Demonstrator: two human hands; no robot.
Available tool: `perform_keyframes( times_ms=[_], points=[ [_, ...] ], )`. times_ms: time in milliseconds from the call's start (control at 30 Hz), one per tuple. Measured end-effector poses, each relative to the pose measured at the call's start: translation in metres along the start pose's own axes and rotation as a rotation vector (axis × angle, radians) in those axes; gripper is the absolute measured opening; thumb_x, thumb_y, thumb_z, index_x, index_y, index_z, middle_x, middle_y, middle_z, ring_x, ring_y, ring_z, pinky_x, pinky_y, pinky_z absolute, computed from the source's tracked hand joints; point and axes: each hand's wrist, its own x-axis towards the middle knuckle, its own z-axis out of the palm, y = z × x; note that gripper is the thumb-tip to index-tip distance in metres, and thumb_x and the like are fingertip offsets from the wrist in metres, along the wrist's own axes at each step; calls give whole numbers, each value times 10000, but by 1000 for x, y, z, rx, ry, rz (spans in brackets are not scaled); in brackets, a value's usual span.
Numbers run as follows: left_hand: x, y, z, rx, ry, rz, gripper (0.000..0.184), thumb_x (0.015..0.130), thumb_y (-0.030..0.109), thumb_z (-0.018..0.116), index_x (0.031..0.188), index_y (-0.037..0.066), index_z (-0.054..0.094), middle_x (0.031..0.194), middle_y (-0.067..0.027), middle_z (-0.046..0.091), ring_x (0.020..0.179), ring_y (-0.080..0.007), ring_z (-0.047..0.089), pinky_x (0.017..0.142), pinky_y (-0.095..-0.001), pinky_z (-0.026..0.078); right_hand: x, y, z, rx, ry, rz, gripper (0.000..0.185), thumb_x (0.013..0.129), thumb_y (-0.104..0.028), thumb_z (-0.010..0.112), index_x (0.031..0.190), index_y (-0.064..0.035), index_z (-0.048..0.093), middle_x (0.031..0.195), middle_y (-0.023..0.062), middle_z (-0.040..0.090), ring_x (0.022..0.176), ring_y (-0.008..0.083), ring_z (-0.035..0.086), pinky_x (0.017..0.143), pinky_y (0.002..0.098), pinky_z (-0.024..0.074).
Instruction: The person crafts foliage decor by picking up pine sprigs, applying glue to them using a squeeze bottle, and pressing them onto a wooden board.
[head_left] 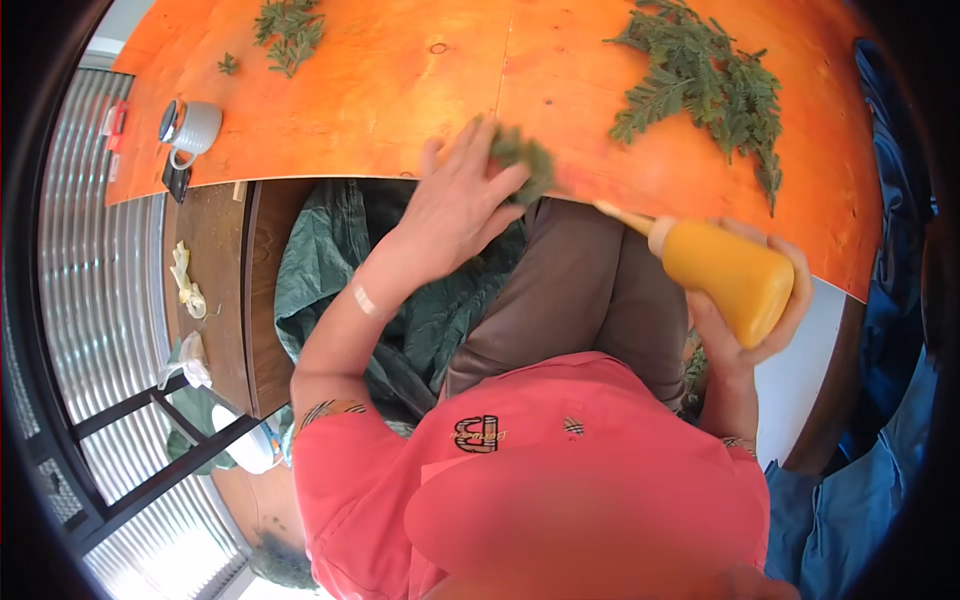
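Note:
My left hand point(455, 205), palm down at the front edge of the orange wooden board point(400, 90), has a small green sprig point(528, 165) between its fingers. Both hand and sprig are smeared by motion. Wrapped around a yellow squeeze bottle point(728, 272) is my right hand point(785, 290), off the board's edge. The bottle lies tilted, its thin nozzle pointing left over the edge toward the sprig. Further right on the board rests a large pile of green sprigs point(700, 90). A smaller cluster of sprigs point(290, 38) lies at the far left, with a tiny loose piece beside it.
A light grey mug point(198, 128) stands at the board's left end, near a red object point(115, 125). Below the board are a brown cabinet point(215, 290) and dark green sheeting point(350, 260). Blue cloth point(885, 250) hangs at the right.

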Motion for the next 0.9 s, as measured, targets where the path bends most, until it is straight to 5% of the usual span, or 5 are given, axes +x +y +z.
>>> perform_keyframes(
  times_ms=[100, 300, 500, 700, 900],
  points=[
    [-47, 15, -41, 80, -147, -97, 326, 784, 240, 694, 1070, 111, 607, 1355, -294, 362, 1291, -413, 333, 1010, -543, 230, -20, -2, -27, 129, 69, 94, 823, 702, -195, 832, 1297, -7, 294, 1127, 259, 568, 984, 318, 619, 853, 426, 514],
    [26, 48, -19, -17, 421, 72, 263, 729, 155, 745, 929, 40, 619, 826, -100, 580, 761, -285, 563, 672, -375, 454, -30, 9, -45, 197, 271, 166, 842, 698, -269, 836, 1291, -11, 297, 1116, 270, 574, 1010, 344, 608, 897, 455, 486],
    [143, 48, 60, 62, 363, 102, 306, 730, 123, 700, 1003, 37, 593, 814, -102, 552, 805, -282, 544, 724, -360, 450, -38, 12, -60, 110, 384, 163, 853, 707, -332, 826, 1293, -4, 301, 1088, 286, 580, 994, 349, 611, 900, 459, 480],
    [76, 13, 21, -103, 193, 333, 315, 699, -22, 622, 1008, 41, 623, 947, -100, 584, 898, -271, 556, 785, -378, 449, -46, 17, -76, 43, 401, 178, 869, 727, -422, 793, 1294, 12, 298, 1071, 300, 584, 965, 352, 619, 877, 450, 495],
    [34, 45, 29, -26, 496, 188, 395, 667, -27, 646, 1054, 47, 629, 1119, -152, 552, 1005, -353, 524, 836, -416, 443, -32, 18, -67, -22, 431, 139, 907, 724, -495, 771, 1288, 30, 292, 1066, 299, 585, 954, 351, 627, 864, 441, 503]
  ],
)
